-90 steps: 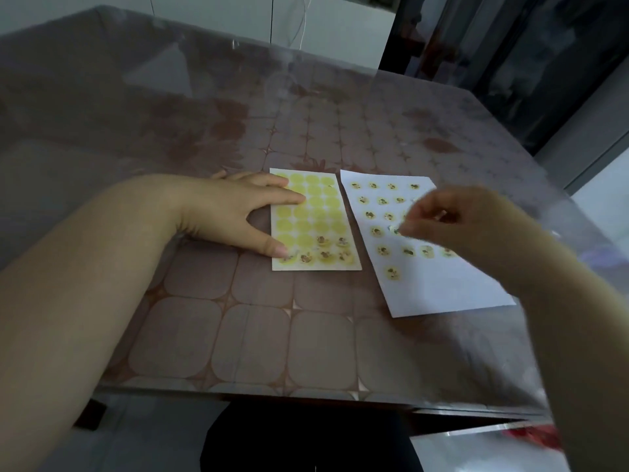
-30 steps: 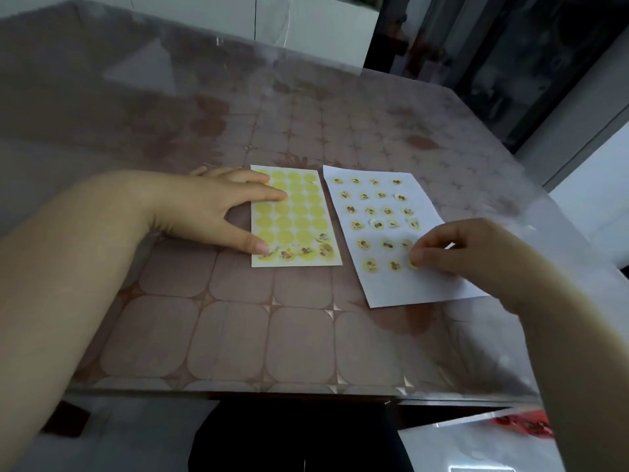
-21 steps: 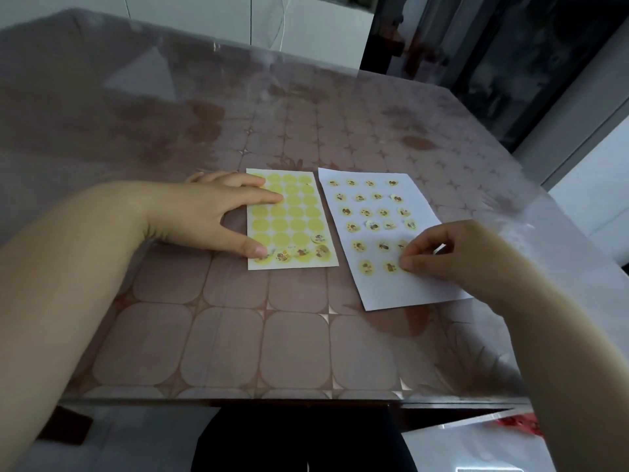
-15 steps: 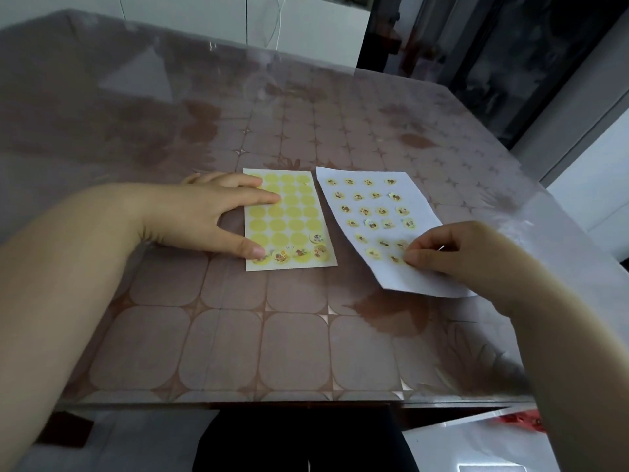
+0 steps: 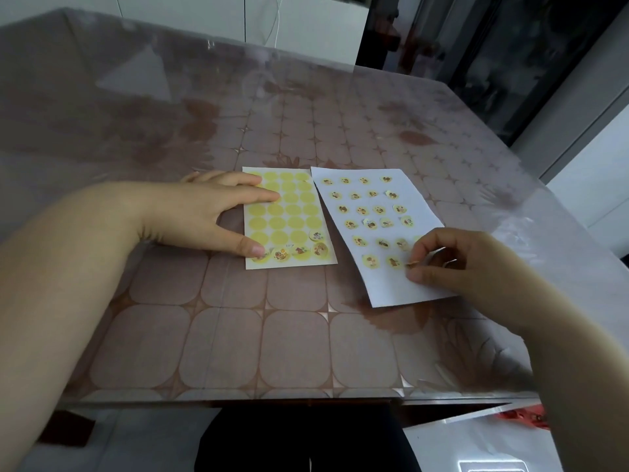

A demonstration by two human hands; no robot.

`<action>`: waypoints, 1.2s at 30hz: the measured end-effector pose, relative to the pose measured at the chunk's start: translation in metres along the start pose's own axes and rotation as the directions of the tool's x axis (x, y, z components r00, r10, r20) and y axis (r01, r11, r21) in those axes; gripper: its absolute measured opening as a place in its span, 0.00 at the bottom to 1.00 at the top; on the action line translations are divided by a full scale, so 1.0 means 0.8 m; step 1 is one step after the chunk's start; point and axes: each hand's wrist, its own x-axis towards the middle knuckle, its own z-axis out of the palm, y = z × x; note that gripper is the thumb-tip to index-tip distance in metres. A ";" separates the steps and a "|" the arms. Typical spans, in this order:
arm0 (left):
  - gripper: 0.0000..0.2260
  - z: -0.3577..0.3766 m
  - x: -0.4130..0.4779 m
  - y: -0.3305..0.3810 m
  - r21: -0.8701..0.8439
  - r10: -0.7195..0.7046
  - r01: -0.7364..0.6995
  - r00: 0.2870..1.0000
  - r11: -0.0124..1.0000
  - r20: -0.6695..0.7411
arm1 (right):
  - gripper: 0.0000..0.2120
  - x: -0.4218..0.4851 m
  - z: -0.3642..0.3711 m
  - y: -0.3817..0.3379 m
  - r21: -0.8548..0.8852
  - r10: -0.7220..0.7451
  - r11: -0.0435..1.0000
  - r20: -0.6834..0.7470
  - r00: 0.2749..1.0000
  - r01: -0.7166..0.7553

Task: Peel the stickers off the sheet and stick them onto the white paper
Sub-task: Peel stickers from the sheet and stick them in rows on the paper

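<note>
The yellow sticker sheet [image 5: 289, 219] lies flat on the table, mostly bare yellow circles, with a few picture stickers [image 5: 299, 250] left in its bottom rows. My left hand [image 5: 207, 216] rests flat on the sheet's left edge, fingers spread, thumb at its bottom corner. The white paper [image 5: 384, 240] lies to the right, turned at an angle, and carries several rows of small stickers. My right hand [image 5: 456, 267] sits on its lower right part. Thumb and forefinger pinch a small sticker [image 5: 411, 264] at the end of the bottom row, touching the paper.
The table [image 5: 258, 342] has a brown tile-pattern top under a clear cover, and its near edge runs along the bottom. A dark doorway [image 5: 510, 63] and white cabinets [image 5: 204, 15] stand beyond the far edge. Something red [image 5: 524, 417] lies below the table at the right.
My right hand came down from the middle of the paper to its bottom row with a sticker. The white paper has slid and turned slightly. My left hand has stayed on the sheet.
</note>
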 end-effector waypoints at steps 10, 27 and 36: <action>0.40 0.003 0.002 -0.002 0.008 0.007 -0.007 1.000 1.000 -0.020 | 0.06 -0.002 0.006 -0.001 0.031 -0.014 0.999 -0.048 0.999 0.015; 0.27 0.065 0.008 0.119 0.388 0.489 -0.433 0.871 0.814 -0.052 | 0.04 0.000 0.002 0.004 0.167 0.056 0.985 -0.072 0.996 -0.044; 0.27 0.066 0.011 0.118 0.358 0.521 -0.464 0.850 0.810 -0.077 | 0.04 0.004 0.006 0.010 0.182 0.108 0.980 -0.151 0.983 -0.079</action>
